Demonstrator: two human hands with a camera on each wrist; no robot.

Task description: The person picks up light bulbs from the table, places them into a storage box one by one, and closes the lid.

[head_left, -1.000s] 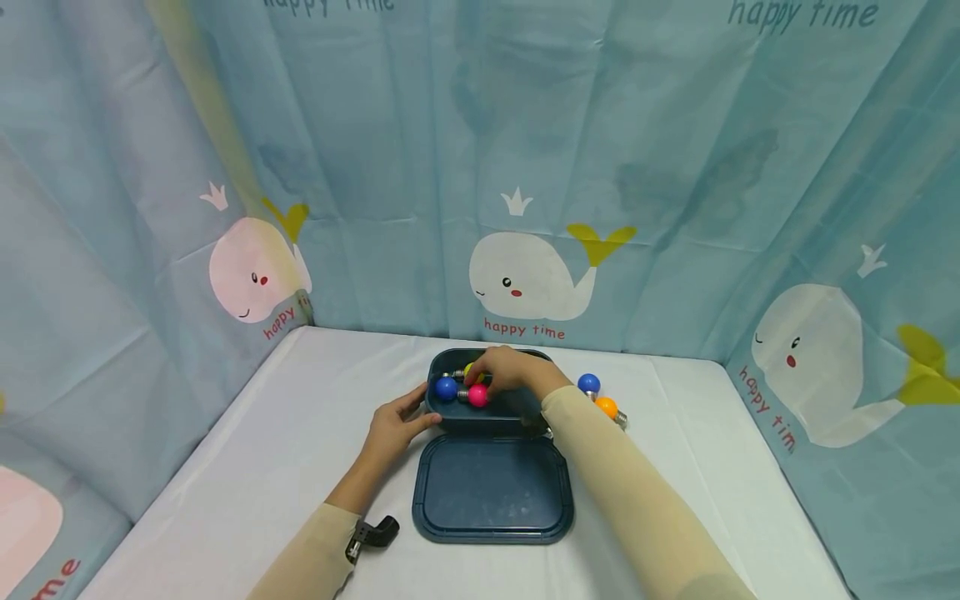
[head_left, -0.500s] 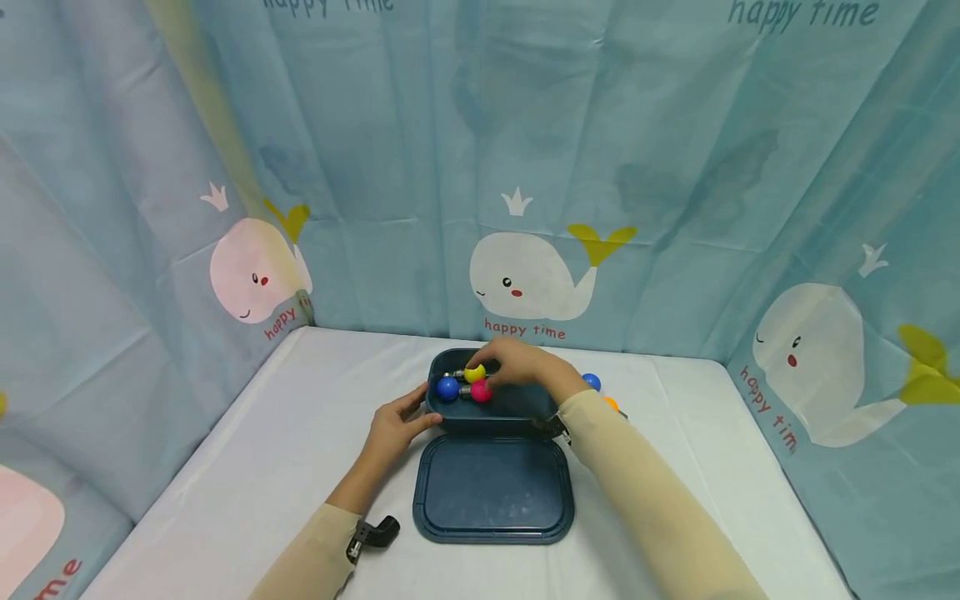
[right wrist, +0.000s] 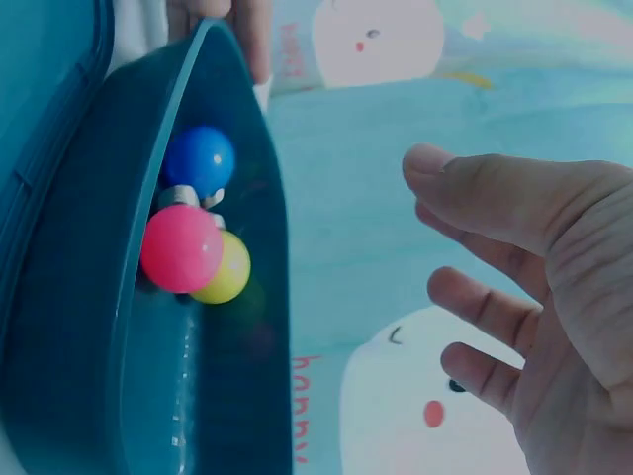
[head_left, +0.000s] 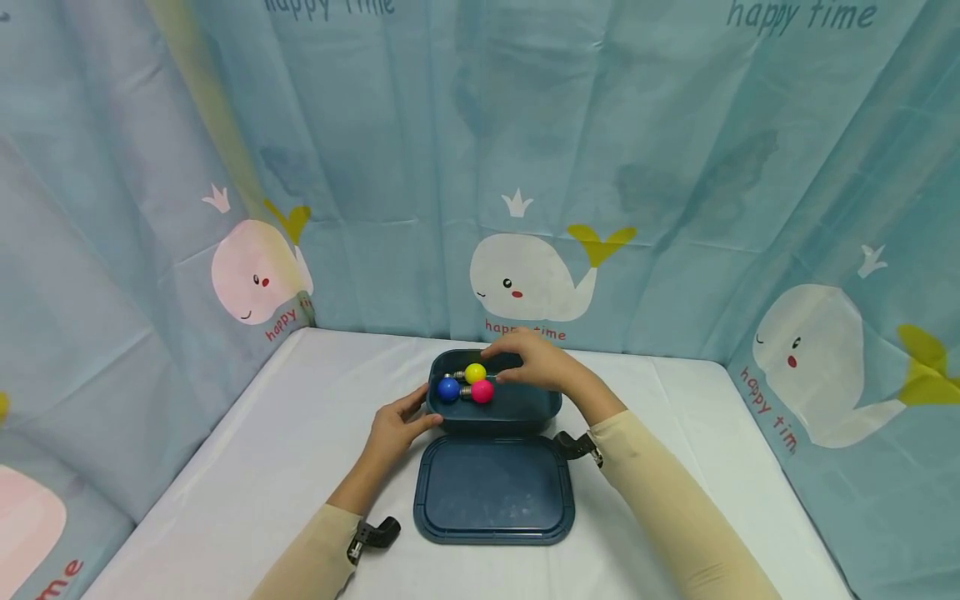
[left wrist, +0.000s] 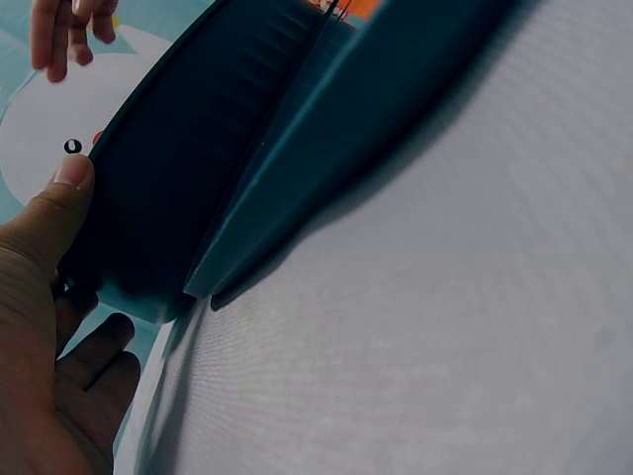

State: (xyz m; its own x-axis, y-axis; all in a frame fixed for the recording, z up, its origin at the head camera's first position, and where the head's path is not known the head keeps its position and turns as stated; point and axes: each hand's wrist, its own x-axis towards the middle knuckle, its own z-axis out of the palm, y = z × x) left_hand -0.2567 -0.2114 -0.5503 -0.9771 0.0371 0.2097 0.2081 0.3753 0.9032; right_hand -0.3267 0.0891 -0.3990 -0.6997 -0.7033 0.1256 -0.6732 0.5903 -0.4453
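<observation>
A dark blue box (head_left: 495, 425) stands on the table with three small light bulbs inside at its left end. In it lie a blue bulb (head_left: 448, 389), a pink bulb (head_left: 482, 392) and a yellow bulb (head_left: 476, 372), their metal screw bases partly showing. My left hand (head_left: 401, 422) holds the box's left end, its thumb (left wrist: 71, 173) at the rim and the other fingers round the side. Above the box's right half hovers my right hand (head_left: 536, 358), fingers relaxed and apart with nothing between them, as the right wrist view (right wrist: 554, 287) also shows.
The box's matching lid (head_left: 495, 487) lies flat on the white tablecloth (head_left: 697, 467) in front of it. A blue curtain (head_left: 390, 283) with printed whales hangs close behind the table. Something orange (left wrist: 361, 8) peeks out at the top of the left wrist view.
My right hand has let go of the yellow bulb and lifted up and right, away from the bulbs. Its arm now hides the blue and orange bulbs right of the box. My left hand stays put.
</observation>
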